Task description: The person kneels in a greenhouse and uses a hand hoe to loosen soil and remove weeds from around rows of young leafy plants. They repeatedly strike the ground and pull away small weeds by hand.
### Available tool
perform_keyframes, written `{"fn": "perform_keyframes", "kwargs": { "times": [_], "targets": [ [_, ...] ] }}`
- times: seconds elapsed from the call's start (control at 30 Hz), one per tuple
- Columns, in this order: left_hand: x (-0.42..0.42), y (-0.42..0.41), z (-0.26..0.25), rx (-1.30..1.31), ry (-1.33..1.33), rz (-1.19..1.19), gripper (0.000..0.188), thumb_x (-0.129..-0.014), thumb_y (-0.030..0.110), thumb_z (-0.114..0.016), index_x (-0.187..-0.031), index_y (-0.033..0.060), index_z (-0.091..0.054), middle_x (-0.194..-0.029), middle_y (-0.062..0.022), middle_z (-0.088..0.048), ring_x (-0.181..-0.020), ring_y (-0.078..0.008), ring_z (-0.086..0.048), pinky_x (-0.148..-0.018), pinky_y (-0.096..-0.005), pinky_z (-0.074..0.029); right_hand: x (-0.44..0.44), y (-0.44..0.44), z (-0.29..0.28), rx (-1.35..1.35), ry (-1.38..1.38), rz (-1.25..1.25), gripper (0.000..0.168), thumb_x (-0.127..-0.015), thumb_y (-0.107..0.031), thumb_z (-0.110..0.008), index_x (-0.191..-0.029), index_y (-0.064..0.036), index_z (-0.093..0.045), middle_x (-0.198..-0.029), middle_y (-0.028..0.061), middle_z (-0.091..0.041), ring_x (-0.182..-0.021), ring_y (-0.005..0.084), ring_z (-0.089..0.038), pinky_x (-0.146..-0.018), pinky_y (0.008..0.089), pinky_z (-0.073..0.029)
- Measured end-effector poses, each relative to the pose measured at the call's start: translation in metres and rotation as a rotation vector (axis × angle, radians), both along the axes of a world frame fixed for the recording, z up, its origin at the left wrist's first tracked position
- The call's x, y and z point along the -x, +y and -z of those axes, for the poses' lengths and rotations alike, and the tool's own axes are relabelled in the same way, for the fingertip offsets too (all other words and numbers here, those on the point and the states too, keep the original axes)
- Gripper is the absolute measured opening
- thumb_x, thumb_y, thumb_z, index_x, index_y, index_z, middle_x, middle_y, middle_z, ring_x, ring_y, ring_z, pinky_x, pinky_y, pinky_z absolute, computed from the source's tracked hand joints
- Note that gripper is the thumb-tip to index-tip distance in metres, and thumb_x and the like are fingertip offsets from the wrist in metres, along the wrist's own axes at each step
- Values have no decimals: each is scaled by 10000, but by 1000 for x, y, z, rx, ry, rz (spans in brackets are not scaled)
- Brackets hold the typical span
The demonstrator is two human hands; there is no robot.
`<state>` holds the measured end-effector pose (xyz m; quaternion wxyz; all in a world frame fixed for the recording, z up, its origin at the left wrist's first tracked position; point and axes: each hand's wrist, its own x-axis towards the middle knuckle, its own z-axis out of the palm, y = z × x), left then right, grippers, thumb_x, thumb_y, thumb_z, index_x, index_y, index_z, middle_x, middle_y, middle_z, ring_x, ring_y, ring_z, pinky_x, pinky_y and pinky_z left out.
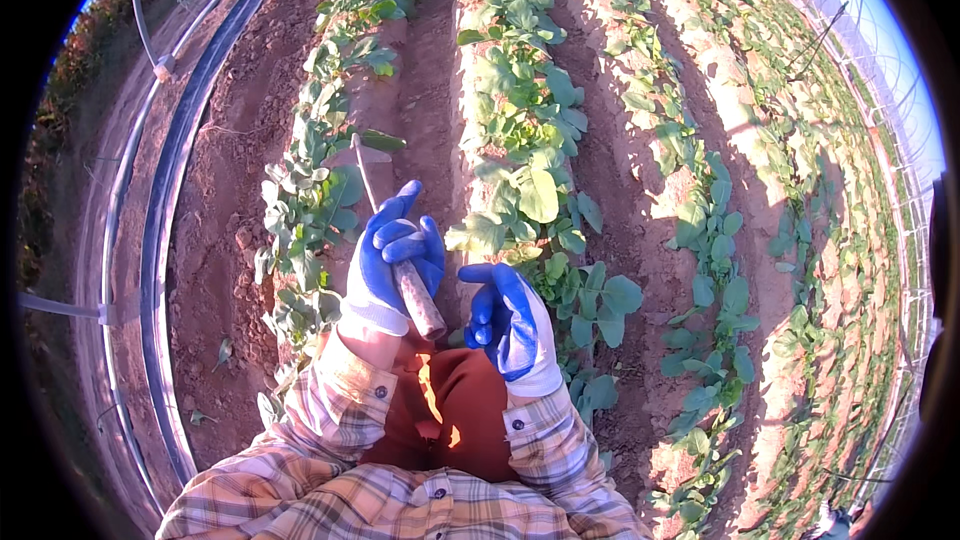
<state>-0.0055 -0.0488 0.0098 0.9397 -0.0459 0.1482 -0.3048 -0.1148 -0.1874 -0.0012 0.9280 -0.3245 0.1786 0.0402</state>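
Observation:
My left hand (397,251), in a blue-coated white work glove, grips the worn round handle (418,304) of a small hand hoe. The hoe's thin metal shank (365,172) points away from me, and its flat blade (346,157) is above the left crop row, partly behind leaves. My right hand (514,326), gloved the same way, is half curled with its index finger held out. Nothing shows in it, though part of its palm is hidden. It is beside broad-leaved green plants (536,195) in the middle row.
Further leafy rows (712,255) run along the right, with bare soil furrows (427,67) between them. On the left lie a long dark strip (169,187) and a metal pipe (116,217) with hoop posts. A curved hoop frame (900,142) rises at the far right.

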Motion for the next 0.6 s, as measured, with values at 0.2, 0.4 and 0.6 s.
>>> {"fn": "perform_keyframes", "kwargs": {
  "times": [0.2,0.4,0.6],
  "targets": [
    [23,-5,-26,-356,-38,54,354,-969,186,-451,-1290,39,-460,-563,55,-332,-478,-69,-343,-818,-256,-477,-74,-50,46,536,33,69,327,-967,-232,-465,-1201,-24,-561,-874,100,-656,-566,111,-590,-555,233,-502],
    [25,3,-39,-464,63,108,374,-989,183,-418,-1343,62,-419,-513,79,-318,-423,-52,-335,-803,-236,-456,-199,-73,147,863,188,-59,396,-932,-118,-520,-1317,-43,-462,-1109,88,-592,-678,134,-614,-601,262,-540],
    [26,7,-53,-459,14,169,348,-991,192,-420,-1283,4,-448,-478,72,-343,-395,-69,-354,-758,-306,-479,-264,-113,186,1183,358,-348,456,-875,-162,-514,-1315,-58,-459,-755,96,-609,-490,195,-621,-429,320,-524]
  ]
}}
